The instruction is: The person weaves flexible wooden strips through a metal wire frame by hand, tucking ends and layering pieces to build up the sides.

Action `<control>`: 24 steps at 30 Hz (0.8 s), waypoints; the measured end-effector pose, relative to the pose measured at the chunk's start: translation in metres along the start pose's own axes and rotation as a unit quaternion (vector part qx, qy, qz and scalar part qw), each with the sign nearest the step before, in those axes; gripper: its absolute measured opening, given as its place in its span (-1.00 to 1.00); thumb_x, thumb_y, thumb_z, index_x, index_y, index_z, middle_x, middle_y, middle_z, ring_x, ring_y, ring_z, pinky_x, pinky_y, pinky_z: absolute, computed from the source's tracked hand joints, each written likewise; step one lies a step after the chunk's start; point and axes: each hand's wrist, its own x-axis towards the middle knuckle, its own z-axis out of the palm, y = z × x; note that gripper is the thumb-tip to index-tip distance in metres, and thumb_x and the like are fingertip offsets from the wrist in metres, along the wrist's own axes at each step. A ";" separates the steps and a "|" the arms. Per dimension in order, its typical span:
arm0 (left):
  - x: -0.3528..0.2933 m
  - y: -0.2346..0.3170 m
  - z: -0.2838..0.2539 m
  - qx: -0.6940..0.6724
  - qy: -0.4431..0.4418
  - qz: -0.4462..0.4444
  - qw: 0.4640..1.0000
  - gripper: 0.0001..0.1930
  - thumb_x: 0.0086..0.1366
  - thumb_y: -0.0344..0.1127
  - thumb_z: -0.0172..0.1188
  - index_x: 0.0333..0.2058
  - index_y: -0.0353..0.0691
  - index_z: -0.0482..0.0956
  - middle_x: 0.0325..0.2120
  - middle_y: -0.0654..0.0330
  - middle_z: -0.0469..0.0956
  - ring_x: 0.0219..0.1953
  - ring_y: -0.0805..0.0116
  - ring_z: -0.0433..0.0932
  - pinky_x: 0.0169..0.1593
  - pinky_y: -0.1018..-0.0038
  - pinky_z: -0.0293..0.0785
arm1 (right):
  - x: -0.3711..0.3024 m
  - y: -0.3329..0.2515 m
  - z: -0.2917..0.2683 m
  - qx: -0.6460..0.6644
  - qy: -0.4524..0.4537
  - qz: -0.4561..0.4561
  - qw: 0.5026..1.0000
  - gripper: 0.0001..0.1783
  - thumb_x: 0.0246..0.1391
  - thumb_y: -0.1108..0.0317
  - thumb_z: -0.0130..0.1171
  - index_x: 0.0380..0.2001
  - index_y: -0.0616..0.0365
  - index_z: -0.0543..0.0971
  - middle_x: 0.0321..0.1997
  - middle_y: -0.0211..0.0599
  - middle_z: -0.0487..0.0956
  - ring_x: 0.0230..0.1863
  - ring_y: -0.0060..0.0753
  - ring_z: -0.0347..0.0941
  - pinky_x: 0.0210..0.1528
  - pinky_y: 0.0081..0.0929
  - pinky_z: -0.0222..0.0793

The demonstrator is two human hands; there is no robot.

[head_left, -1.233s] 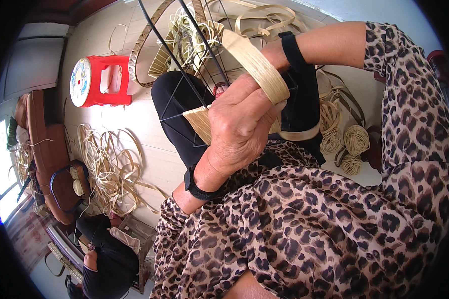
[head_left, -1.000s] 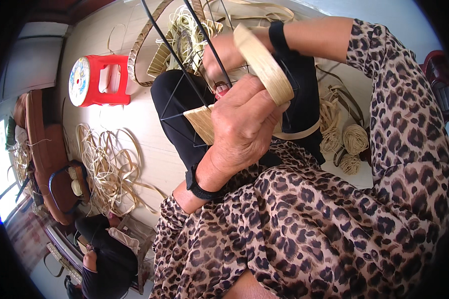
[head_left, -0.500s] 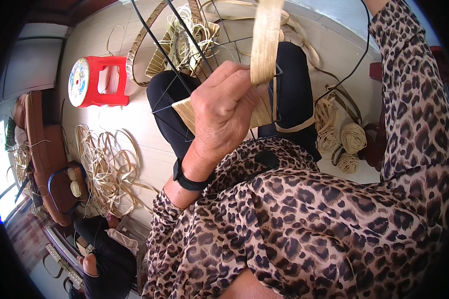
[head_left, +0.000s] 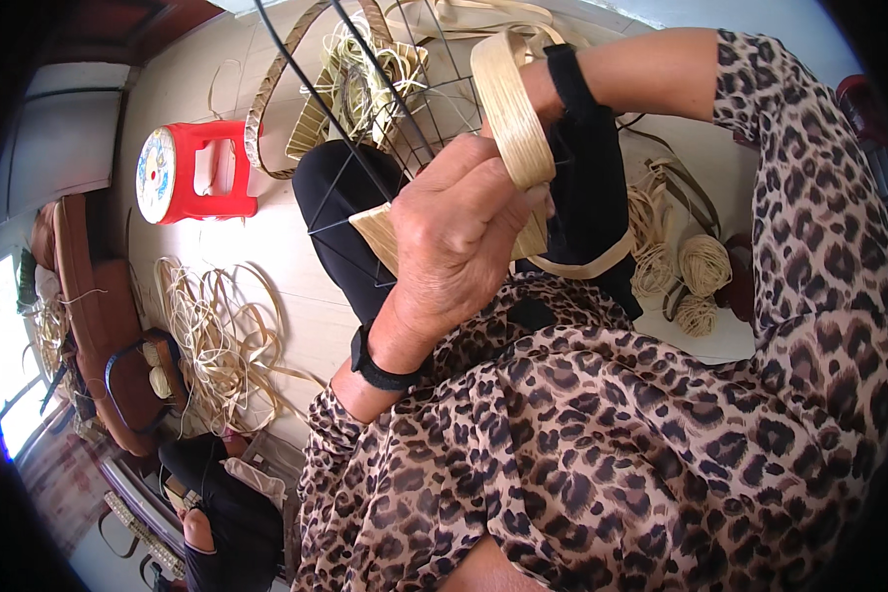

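Observation:
My left hand [head_left: 459, 227] is closed on a pale flat weaving strip [head_left: 506, 109], gripping it at the near edge of a black wire frame [head_left: 319, 96]. From there the strip arches up and over in a loop. My right hand [head_left: 536, 87] is beyond that loop, its fingers hidden by the strip and my left hand. A panel of pale strips [head_left: 373, 235] covers the part of the frame over my lap, partly behind my left hand. Another length of strip [head_left: 592, 266] curves off to the right by my knee.
A basket [head_left: 316, 118] of loose strands stands beyond my knee. To the left are a red stool [head_left: 232, 178] and a tangled strip heap [head_left: 222, 326]. Balls of cord [head_left: 703, 264] lie at right. Another person [head_left: 227, 513] sits at lower left.
My right arm has swung in from the upper right, bringing the hand down to the frame. The strip, upright before, now bends over in a loop. My left hand has shifted slightly right and down.

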 end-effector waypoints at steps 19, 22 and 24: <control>-0.006 0.004 -0.003 0.035 -0.034 -0.034 0.998 -0.83 0.04 -0.57 0.19 -0.33 -0.35 0.55 -0.44 0.17 0.52 -0.44 0.39 0.51 -0.35 0.61 0.39 | -0.016 0.111 -0.076 0.060 0.695 0.200 0.688 -0.60 -0.19 -0.05 0.10 -0.64 0.07 0.63 -0.58 -0.09 0.56 -0.51 -0.12 0.51 -0.36 -0.35 0.43; -0.007 -0.003 -0.007 0.028 -0.026 -0.030 0.999 -0.83 0.05 -0.56 0.19 -0.32 -0.35 0.55 -0.45 0.19 0.51 -0.45 0.42 0.49 -0.36 0.62 0.37 | -0.107 0.131 -0.095 -0.003 0.734 0.307 0.606 -0.65 -0.13 0.03 0.09 -0.60 0.09 0.61 -0.51 -0.08 0.57 -0.47 -0.19 0.51 -0.36 -0.40 0.42; -0.006 0.002 -0.009 0.016 -0.033 -0.060 0.998 -0.84 0.07 -0.55 0.18 -0.31 -0.35 0.55 -0.44 0.20 0.51 -0.43 0.48 0.48 -0.35 0.63 0.37 | -0.186 0.174 -0.083 -0.273 0.671 0.364 0.586 -0.67 -0.09 0.09 0.06 -0.57 0.13 0.60 -0.46 -0.08 0.57 -0.46 -0.20 0.50 -0.37 -0.38 0.40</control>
